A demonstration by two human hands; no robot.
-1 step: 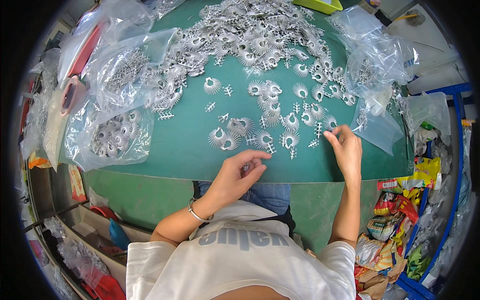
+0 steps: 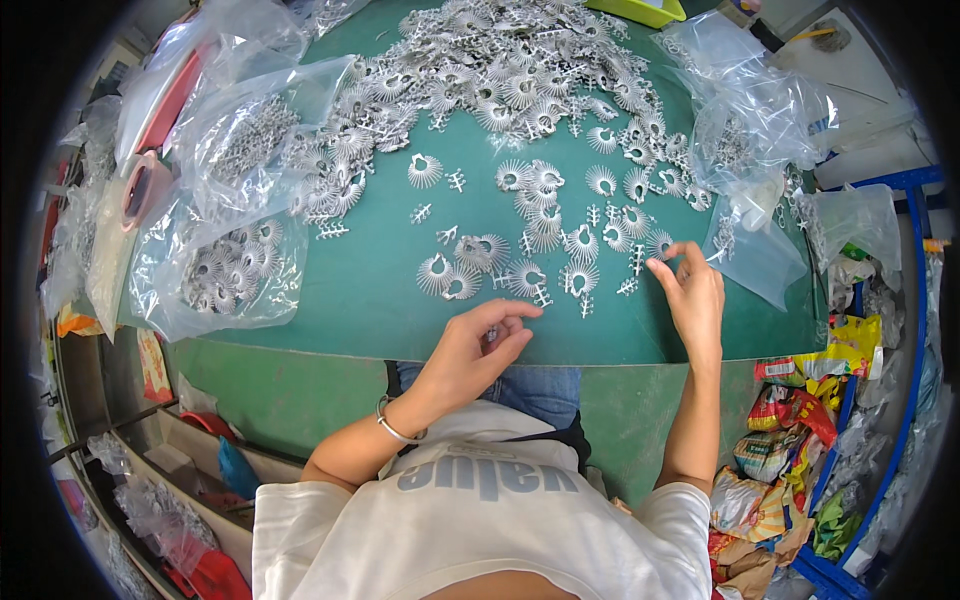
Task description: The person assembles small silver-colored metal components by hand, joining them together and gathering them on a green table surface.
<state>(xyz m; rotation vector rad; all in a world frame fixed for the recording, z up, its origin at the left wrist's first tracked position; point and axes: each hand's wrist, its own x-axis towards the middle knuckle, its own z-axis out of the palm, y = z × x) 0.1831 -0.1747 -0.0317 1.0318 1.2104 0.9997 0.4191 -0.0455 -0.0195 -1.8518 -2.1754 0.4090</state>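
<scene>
My left hand (image 2: 476, 352) is curled at the table's front edge, with a little of a small grey piece showing inside its fingers. That piece's shape is mostly hidden. To the right, my right hand (image 2: 692, 300) has its thumb and forefinger apart, the forefinger at a grey fan-shaped spiky piece (image 2: 658, 243). Just left of that hand lie small grey branched pieces (image 2: 637, 260). Between my hands and beyond them, several more fan-shaped pieces (image 2: 581, 279) are spread out, some overlapping, with branched pieces among them.
A large heap of the same grey pieces (image 2: 520, 85) covers the far middle of the green table (image 2: 370, 290). Clear plastic bags with pieces stand at left (image 2: 150, 270) and right (image 2: 740, 120). A yellow-green tray (image 2: 645, 10) sits at the back. Blue shelving (image 2: 915, 260) borders the right.
My right forefinger has dipped slightly toward the fan-shaped piece and now covers part of it. My left hand stays put.
</scene>
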